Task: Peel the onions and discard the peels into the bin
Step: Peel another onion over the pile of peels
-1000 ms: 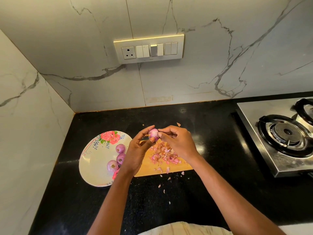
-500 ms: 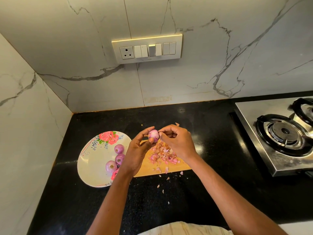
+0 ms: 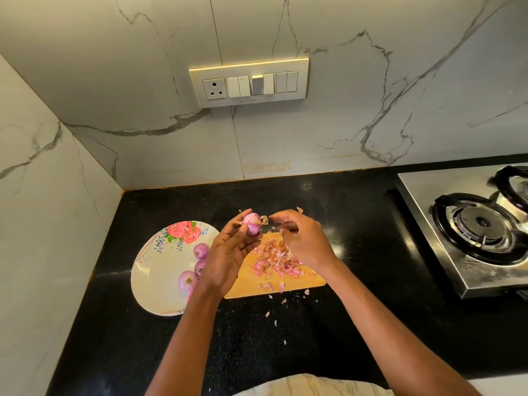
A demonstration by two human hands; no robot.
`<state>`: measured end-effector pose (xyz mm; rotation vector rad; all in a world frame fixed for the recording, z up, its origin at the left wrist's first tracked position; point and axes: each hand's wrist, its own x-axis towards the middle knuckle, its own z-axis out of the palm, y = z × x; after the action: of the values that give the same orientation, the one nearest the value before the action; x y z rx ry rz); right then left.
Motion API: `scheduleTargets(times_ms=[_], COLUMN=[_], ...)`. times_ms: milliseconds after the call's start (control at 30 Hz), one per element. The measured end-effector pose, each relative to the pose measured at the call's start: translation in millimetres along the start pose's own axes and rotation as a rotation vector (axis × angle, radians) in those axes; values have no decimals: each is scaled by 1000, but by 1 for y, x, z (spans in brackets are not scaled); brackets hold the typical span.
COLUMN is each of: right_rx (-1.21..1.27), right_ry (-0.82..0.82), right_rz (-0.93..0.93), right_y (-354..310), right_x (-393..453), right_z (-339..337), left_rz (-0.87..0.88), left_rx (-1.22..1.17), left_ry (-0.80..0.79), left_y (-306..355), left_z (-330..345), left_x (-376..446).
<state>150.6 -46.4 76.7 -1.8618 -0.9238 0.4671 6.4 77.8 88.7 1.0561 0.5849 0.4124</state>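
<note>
My left hand [image 3: 228, 252] grips a small, partly peeled pink onion [image 3: 251, 222] at its fingertips, above the far end of a wooden cutting board [image 3: 245, 287]. My right hand [image 3: 300, 241] hovers just right of the onion with its fingers loosely curled and thumb and forefinger apart. A flake of peel [image 3: 264, 220] hangs between the onion and that forefinger. A heap of pink peels [image 3: 275, 260] lies on the board. Three peeled onions [image 3: 201, 250] sit on a floral plate [image 3: 148, 270] to the left.
Loose peel scraps [image 3: 271, 312] dot the black counter in front of the board. A steel gas stove [image 3: 480, 224] stands at the right. Marble walls close the back and left, with a switch panel [image 3: 248, 82] on the back wall. No bin is in view.
My right hand has drawn away from the onion to the right, and its fingers have loosened. My left hand still holds the onion, turned slightly.
</note>
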Motion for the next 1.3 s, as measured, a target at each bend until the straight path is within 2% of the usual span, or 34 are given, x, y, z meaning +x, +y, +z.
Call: scheduleTargets(times_ms=[233, 400, 600, 700, 900, 1067, 1300], right_rx=[229, 295, 6, -59, 121, 183, 471], right_ry=[9, 25, 35, 32, 39, 23, -15], right_rz=[5, 41, 58, 26, -33, -33, 106], right_y=[-11, -8, 4, 5, -13, -17, -14], right_x=[2, 3, 3, 2, 2, 2, 0], right_z=[4, 7, 3, 3, 4, 8, 8], left_rz=[5, -2, -13, -24, 13, 119, 192], left_rx=[71, 88, 79, 65, 99, 265, 376], left_ry=[-8, -14, 17, 24, 39, 82, 117], left_y=[-1, -1, -1, -2, -4, -6, -5], left_z=[2, 3, 2, 2, 2, 1, 3], left_x=[-1, -3, -2, -1, 1, 2, 0])
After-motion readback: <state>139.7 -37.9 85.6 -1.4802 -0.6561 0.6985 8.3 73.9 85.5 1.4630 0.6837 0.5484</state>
